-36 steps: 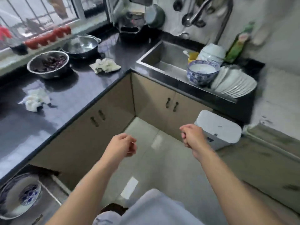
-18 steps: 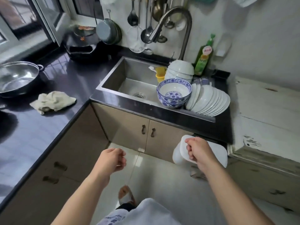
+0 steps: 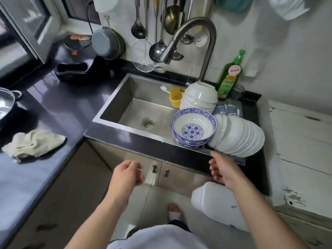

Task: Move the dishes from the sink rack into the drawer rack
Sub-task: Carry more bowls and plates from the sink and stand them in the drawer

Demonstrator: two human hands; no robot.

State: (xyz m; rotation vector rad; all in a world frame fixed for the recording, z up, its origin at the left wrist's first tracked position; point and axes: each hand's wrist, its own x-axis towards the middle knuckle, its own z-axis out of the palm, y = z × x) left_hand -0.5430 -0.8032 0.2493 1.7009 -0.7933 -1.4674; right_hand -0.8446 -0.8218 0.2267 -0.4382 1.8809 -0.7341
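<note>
At the right end of the steel sink (image 3: 125, 97) stand the dishes. Two nested blue-and-white bowls (image 3: 194, 127) face up, a row of white plates (image 3: 239, 137) leans on edge to their right, and a stack of upturned white bowls (image 3: 199, 96) sits behind. My right hand (image 3: 224, 169) reaches up just below the front plate, fingers spread and holding nothing. My left hand (image 3: 126, 174) hangs in front of the cabinet doors, fingers loosely curled and empty. The drawer rack is out of view.
A curved tap (image 3: 194, 33) arches over the sink, with ladles and a strainer (image 3: 142, 56) hanging behind. A green soap bottle (image 3: 230, 76) stands at the back right. A crumpled cloth (image 3: 34, 142) lies on the dark counter. A white bin (image 3: 215, 202) stands on the floor below.
The view has swung from the counter corner to the sink. My right hand has risen and uncurled toward the plates. My left hand has risen in front of the cabinet.
</note>
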